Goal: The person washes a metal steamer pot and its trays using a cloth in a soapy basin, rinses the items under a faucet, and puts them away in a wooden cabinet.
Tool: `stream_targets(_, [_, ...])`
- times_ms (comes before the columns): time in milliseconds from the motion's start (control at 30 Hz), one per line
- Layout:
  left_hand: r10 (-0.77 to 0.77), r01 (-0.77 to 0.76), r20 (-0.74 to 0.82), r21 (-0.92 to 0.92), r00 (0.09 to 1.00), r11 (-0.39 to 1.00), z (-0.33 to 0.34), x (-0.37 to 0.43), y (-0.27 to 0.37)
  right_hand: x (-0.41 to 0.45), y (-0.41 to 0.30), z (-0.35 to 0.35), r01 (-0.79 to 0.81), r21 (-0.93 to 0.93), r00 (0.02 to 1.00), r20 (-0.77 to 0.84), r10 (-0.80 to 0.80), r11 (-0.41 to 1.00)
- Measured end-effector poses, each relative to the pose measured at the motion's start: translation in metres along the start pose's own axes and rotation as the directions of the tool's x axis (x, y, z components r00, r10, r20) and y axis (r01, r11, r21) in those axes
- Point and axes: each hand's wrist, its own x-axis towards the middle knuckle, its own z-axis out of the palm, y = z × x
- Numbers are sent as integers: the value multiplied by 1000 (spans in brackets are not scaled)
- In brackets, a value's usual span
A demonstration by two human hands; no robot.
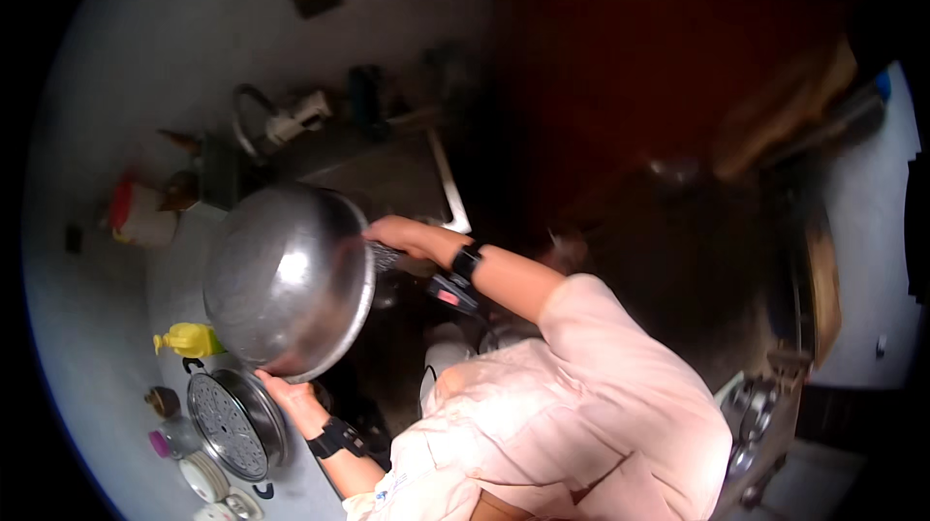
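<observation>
A large, shiny metal bowl is tilted before me, its rounded outside towards the camera and its inside hidden. At the rim's upper right, the fingers of my right hand grip the edge. A silvery, coiled mass like a steel scouring pad shows just below that hand; whether the hand holds it is unclear. Supporting the lower rim from underneath is my left hand. Close to it on the counter sits a steamer pot with a perforated metal plate and black handles.
A yellow bottle, a clear jar with a pink lid and stacked white dishes line the pale counter. Behind the bowl is a sink with a curved faucet. Metal vessels stand at right.
</observation>
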Motion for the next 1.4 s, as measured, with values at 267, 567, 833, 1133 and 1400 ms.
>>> stream_targets(267, [65, -60, -22, 183, 998, 981, -17, -33, 12, -33, 41, 28, -129, -91, 951, -295, 97, 987])
stream_targets(567, [24, -26, 14, 168, 1000, 985, -37, -23, 34, -32, 81, 64, 7, -70, 944, -329, -30, 998])
stream_targets(833, [-63, 54, 91, 100, 994, 994, -77, -15, 61, -59, 75, 108, 103, 9, 960, -264, -97, 995])
stream_targets(1133, [-31, 18, 224, 60, 974, 998, -81, -43, 79, -88, 49, 122, 234, -109, 956, -156, -249, 966])
stream_targets(1400, [75, -79, 245, 4, 966, 997, -68, -11, 98, -92, 24, 118, 331, -340, 806, -383, -450, 881])
